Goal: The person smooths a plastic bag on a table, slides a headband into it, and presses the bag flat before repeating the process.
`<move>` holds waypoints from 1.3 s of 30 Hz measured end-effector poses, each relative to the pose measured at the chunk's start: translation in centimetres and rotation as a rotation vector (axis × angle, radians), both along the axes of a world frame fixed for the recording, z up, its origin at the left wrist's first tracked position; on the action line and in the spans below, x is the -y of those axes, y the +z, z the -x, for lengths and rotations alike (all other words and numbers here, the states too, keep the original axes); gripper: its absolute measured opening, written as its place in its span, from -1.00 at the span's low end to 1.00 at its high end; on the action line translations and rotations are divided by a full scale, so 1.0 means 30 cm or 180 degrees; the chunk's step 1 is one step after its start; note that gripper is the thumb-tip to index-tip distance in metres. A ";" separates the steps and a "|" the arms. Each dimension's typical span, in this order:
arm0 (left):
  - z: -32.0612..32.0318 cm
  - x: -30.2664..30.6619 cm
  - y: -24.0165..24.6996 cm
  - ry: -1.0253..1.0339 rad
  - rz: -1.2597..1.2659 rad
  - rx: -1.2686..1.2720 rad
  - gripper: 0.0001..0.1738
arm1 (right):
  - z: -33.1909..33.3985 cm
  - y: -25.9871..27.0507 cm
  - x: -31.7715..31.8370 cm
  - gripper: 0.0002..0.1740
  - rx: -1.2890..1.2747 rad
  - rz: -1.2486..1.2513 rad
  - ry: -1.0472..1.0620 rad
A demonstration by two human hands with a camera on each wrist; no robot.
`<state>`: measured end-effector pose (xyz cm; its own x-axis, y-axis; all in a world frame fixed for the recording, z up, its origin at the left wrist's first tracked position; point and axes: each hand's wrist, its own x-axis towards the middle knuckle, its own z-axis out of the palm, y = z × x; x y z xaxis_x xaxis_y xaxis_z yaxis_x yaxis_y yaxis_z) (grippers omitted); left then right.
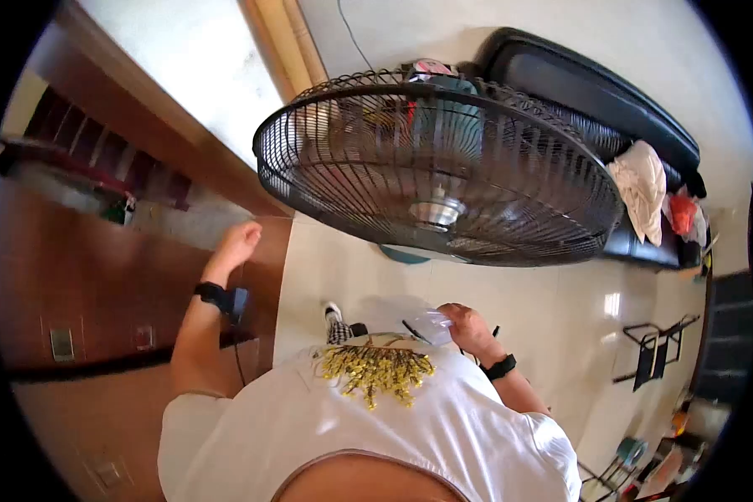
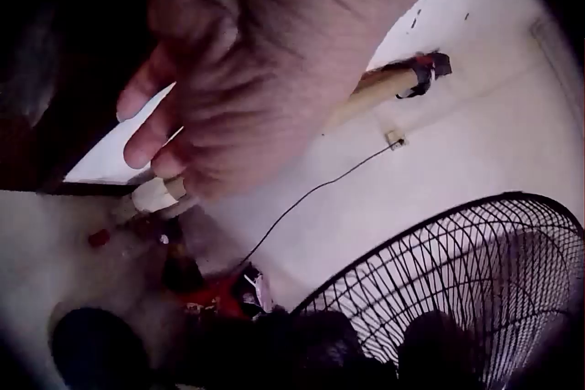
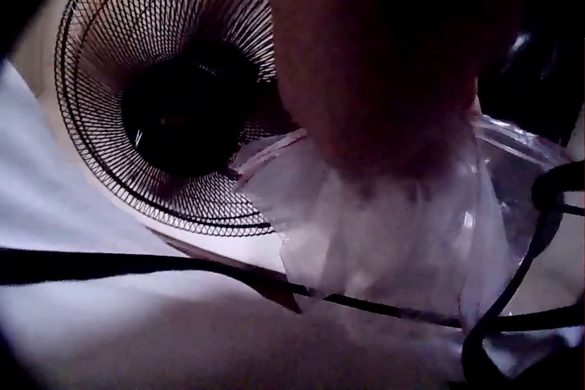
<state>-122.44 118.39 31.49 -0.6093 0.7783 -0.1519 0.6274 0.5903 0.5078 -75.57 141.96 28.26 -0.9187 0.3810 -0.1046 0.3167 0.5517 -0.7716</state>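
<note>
My right hand (image 1: 472,330) grips a clear plastic bag (image 1: 431,325) in front of the white shirt. In the right wrist view the bag (image 3: 384,235) hangs crumpled from the right hand (image 3: 384,88), with a dark strap crossing it. My left hand (image 1: 237,244) is raised at the left beside the brown wooden surface, touching nothing, its fingers loosely bent. The left wrist view shows that hand (image 2: 247,70) with its palm side near the camera and nothing held. What the bag contains cannot be made out.
A large black floor fan (image 1: 439,167) stands directly ahead. Behind it is a black sofa (image 1: 594,92) with a beige cloth (image 1: 642,188) on it. A dark folding chair (image 1: 651,351) stands at the right, and a doorway edge (image 1: 159,109) lies left.
</note>
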 end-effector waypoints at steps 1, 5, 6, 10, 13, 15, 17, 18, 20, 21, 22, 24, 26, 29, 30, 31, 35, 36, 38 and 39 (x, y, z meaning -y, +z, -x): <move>0.056 -0.057 0.040 -0.0061 0.0053 -0.0239 -0.78 | 0.011 -0.015 0.012 -0.58 -0.0008 -0.0022 -0.0118; 0.247 -0.360 0.157 -0.1020 -0.0082 -0.0618 -0.77 | 0.050 -0.033 0.037 -0.57 -0.0026 -0.0076 -0.0630; 0.274 -0.442 0.174 -0.1293 -0.0090 -0.0588 -0.77 | 0.071 -0.011 0.059 -0.58 0.0014 -0.0043 -0.0839; 0.205 -0.899 0.312 -0.2171 -0.0325 -0.0375 -0.72 | 0.110 -0.009 0.117 -0.60 0.0213 0.0156 -0.1789; 0.131 -1.147 0.311 -0.2806 -0.0009 -0.0229 -0.66 | 0.157 0.088 0.183 -0.61 0.0288 0.0389 -0.2287; 0.085 -1.264 0.280 -0.3249 -0.0121 0.0149 -0.61 | 0.191 0.097 0.212 -0.63 0.0277 0.0405 -0.2540; 0.015 -1.328 0.239 -0.3623 -0.0278 0.0154 -0.55 | 0.198 0.078 0.248 -0.64 0.0239 0.0274 -0.2727; -0.009 -1.326 0.250 -0.3747 -0.0374 -0.0005 -0.51 | 0.222 0.093 0.274 -0.68 0.0107 0.0346 -0.2883; -0.093 -1.386 0.286 -0.4073 -0.0506 -0.0159 -0.46 | 0.242 0.109 0.264 -0.71 0.0683 0.0536 -0.2923; -0.127 -1.409 0.285 -0.4237 -0.0544 -0.0113 -0.44 | 0.259 0.099 0.267 -0.72 0.0995 0.0640 -0.2943; -0.153 -1.438 0.298 -0.4420 -0.0574 -0.0049 -0.41 | 0.299 0.093 0.277 -0.84 0.0478 0.0001 -0.3001; -0.163 -1.457 0.256 -0.4487 -0.0335 0.0296 -0.38 | 0.382 0.029 0.287 -0.83 0.0314 -0.0077 -0.3210; -0.153 -1.483 0.215 -0.4812 -0.0385 0.0437 -0.33 | 0.474 0.003 0.296 -0.83 0.0337 0.0080 -0.3454; -0.133 -1.518 0.206 -0.5161 -0.0428 0.0716 -0.29 | 0.637 -0.018 0.318 -0.81 0.0311 0.0304 -0.3855; -0.132 -1.535 0.199 -0.5237 -0.0518 0.0789 -0.28 | 0.692 -0.024 0.327 -0.81 0.0291 0.0335 -0.4002; -0.128 -1.544 0.190 -0.5279 -0.0602 0.0879 -0.27 | 0.743 -0.026 0.335 -0.80 0.0281 0.0383 -0.4110; -0.181 -1.617 0.152 -0.5629 -0.1093 0.1101 -0.20 | 0.900 -0.035 0.343 -0.78 0.0243 0.0597 -0.4539; -0.220 -1.648 0.150 -0.5770 -0.1001 0.1232 -0.17 | 0.924 -0.031 0.348 -0.78 0.0249 0.0631 -0.4652; -0.315 -1.697 0.148 -0.6028 -0.0838 0.1457 -0.11 | 0.949 -0.021 0.358 -0.77 0.0260 0.0662 -0.4869; -0.350 -1.693 0.141 -0.5900 -0.0696 0.1802 -0.12 | 0.961 -0.018 0.370 -0.76 0.0248 0.0682 -0.4976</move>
<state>-111.95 169.17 35.73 0.9307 0.3248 0.1683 0.0620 -0.5935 0.8025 -104.40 130.86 27.70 0.3619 0.8809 -0.3050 0.4863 -0.4575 -0.7444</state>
